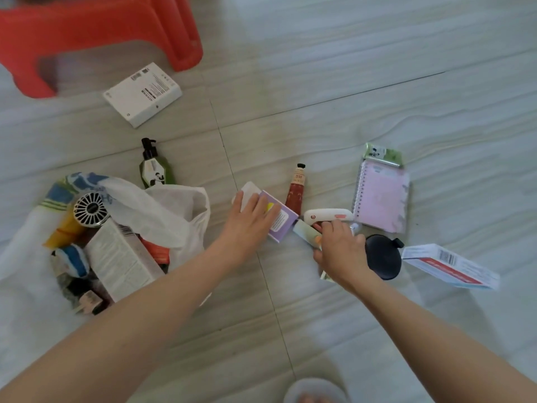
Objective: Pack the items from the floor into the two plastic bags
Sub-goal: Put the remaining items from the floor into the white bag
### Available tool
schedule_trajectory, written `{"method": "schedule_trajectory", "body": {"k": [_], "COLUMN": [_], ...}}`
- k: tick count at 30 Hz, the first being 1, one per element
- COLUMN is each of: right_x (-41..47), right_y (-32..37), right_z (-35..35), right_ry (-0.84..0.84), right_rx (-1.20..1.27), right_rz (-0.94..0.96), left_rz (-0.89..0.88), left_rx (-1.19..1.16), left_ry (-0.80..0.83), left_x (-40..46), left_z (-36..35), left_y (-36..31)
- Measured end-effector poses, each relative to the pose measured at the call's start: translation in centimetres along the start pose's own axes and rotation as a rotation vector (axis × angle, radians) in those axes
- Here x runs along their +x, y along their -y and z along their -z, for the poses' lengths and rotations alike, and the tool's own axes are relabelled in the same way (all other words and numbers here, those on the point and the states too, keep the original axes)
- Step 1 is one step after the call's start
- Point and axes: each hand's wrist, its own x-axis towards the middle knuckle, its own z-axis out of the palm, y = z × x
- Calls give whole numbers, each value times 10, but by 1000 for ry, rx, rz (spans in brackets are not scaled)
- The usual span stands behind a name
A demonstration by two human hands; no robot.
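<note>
Items for packing lie scattered on the tiled floor (377,68), some already inside the white plastic bag (162,210) at the left, which holds a printed carton (122,263), a small round fan (90,210), a yellow tube (62,231) and other things. Only this one bag is in view. The left hand (250,219) lies flat with straight fingers on a purple box (280,221), just right of the bag's mouth. The right hand (340,248) has its fingers curled round a pale green tube (306,235), next to a black round case (383,257) and a red and white box (450,266). Just beyond the hands are a white handheld gadget (328,215), a red tube with a black cap (296,186) and a pink spiral notebook (380,196) with a green packet (383,154) at its far edge. A dark green pump bottle (155,167) lies behind the bag. Farther off, a white box (142,94) sits near a red plastic stool (96,30).
</note>
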Motion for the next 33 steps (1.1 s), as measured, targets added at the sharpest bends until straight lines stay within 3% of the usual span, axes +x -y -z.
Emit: {"method": "schedule_trajectory", "body": {"k": [12, 16, 20, 23, 26, 29, 31, 33], "right_x": [-19, -29, -41, -58, -81, -100, -104, -101], "right_y": [-5, -6, 10, 37, 77, 122, 153, 184], "right_z": [17, 29, 56, 89, 119, 137, 137, 133], "right_ry": [-44, -252, -420, -493, -482, -391, -357, -282], "right_rx": [-65, 59, 291, 522, 643, 592, 382, 141], "right_rz": [114, 81, -18, 3, 158, 423, 620, 757], "left_rz": [-71, 81, 130, 247, 462, 795, 996, 1091], "left_rx": [-155, -398, -467, -494, -567, -636, -667, -680], "left_ry": [71, -62, -332, -545, -616, -528, -368, -274], "left_x": [-20, -46, -79, -111, -158, -204, -226, -240], "left_z": [14, 25, 54, 78, 89, 76, 58, 44], "left_y": [-18, -17, -16, -7, 19, 50, 66, 78]}}
